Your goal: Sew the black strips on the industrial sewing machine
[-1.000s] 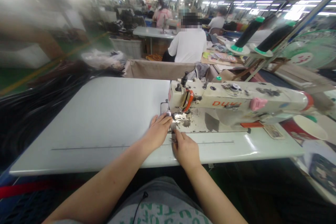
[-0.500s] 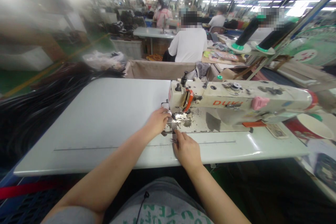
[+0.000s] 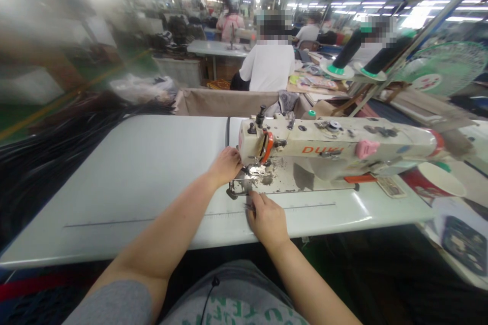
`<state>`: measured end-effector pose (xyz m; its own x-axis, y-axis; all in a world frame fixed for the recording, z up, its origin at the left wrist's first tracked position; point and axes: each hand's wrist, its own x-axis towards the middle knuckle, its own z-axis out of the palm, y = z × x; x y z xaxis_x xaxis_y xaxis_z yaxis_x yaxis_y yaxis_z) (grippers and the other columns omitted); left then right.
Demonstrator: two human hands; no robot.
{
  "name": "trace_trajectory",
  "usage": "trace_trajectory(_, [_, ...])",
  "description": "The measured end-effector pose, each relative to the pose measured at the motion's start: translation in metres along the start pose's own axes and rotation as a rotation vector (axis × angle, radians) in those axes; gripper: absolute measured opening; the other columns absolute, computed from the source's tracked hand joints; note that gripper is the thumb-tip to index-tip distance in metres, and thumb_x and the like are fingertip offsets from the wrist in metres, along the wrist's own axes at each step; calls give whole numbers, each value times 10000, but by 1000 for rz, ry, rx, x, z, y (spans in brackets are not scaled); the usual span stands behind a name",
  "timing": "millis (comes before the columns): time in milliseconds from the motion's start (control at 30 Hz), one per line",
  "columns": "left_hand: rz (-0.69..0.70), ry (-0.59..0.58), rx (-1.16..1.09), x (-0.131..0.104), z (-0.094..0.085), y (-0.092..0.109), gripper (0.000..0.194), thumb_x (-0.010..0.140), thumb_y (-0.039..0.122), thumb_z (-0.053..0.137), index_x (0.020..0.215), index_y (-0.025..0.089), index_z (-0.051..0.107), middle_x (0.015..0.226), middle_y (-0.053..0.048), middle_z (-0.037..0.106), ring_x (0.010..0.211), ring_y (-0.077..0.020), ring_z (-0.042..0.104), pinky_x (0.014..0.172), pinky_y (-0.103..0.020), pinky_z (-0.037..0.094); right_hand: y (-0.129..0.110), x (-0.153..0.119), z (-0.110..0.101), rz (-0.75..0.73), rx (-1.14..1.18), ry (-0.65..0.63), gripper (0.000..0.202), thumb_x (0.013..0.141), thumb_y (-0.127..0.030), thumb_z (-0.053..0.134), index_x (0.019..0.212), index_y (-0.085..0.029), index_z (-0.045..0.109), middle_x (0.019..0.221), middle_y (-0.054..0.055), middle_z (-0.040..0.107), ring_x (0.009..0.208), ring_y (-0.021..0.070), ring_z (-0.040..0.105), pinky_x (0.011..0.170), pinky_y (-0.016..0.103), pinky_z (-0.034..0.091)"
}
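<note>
Head view: left hand (image 3: pixel 224 165) by machine (image 3: pixel 339 141), right hand (image 3: pixel 267 217) near bench (image 3: pixel 152 162) front edge, both curled, grip impossible to tell

there are two grips (image 3: pixel 225 165) (image 3: pixel 268 218), one foreground machine (image 3: pixel 346 138), two black cones (image 3: pixel 349 52) (image 3: pixel 388 56).

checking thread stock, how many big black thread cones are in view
2: the left cone and the right cone, side by side at upper right; others may be hidden.

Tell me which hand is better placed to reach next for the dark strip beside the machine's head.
Probably the left hand, close to the dark strip; the right hand is farther from it.
</note>
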<state>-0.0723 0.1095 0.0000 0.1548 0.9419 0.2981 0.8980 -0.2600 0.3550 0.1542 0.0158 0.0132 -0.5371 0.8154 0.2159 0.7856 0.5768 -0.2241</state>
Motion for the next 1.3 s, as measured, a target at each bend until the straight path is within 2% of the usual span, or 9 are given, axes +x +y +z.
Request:
trace_trajectory(233, [56,-122,-28,6,-1,-15,173,933,303,657,1040,183,719,1118,-120,706,1130,-302,622,1091,-478,470,1,-1,3,-13,-5,37,357,881,-161,569,1224,-179,668,968,70,725,857,202,654,734,274,438])
trace_trajectory(433, [49,-101,-59,2,-6,-16,174,863,211,713,1033,203,747,1104,-92,707,1108,-281,647,1040,-428,521,0,-1,1,-6,2,22,354,889,-158,566,1227,-174,670,969,75,732,859,207,660,735,272,431])
trace_trajectory(533, [25,-56,-101,-9,-10,-7,129,870,195,698,978,216,763,1109,-75,702,1055,-246,666,998,-386,543,-1,-1,0,1,13,8,365,888,-157,564,1239,-176,664,987,75,734,864,207,663,735,275,435])
trace_trajectory(700, [-47,-73,-111,-27,-18,6,55,868,236,724,873,229,778,918,-42,718,890,-223,671,862,-358,557,-1,0,-1,17,10,-11,342,892,-165,567,1219,-178,667,977,71,735,859,201,663,721,274,432])
trace_trajectory(800, [-103,-71,-160,-30,-20,10,61,863,224,729,884,234,785,947,-34,725,903,-204,673,842,-322,550,-2,0,-1,20,3,-14,315,897,-170,572,1197,-181,669,963,69,736,849,197,659,710,269,421])
trace_trajectory(967, [-268,-96,-214,-33,-18,23,81,846,184,731,902,216,781,969,-20,694,788,-137,660,749,-249,526,-1,0,1,11,21,5,304,887,-168,586,1177,-189,673,964,70,738,842,206,657,706,276,414])
trace_trajectory(1100, [-334,-74,-217,-42,-15,43,46,861,177,717,865,195,760,967,-31,678,811,-139,662,760,-242,519,1,0,2,37,110,31,228,879,-148,576,1075,-204,678,932,55,734,808,199,658,706,275,416])
trace_trajectory(1300, [-496,-56,-189,-51,-13,78,125,897,179,647,943,199,762,1074,-58,702,917,-162,693,868,-264,529,8,1,3,111,297,104,295,842,-114,533,1079,-218,674,935,42,746,805,204,675,743,283,460])
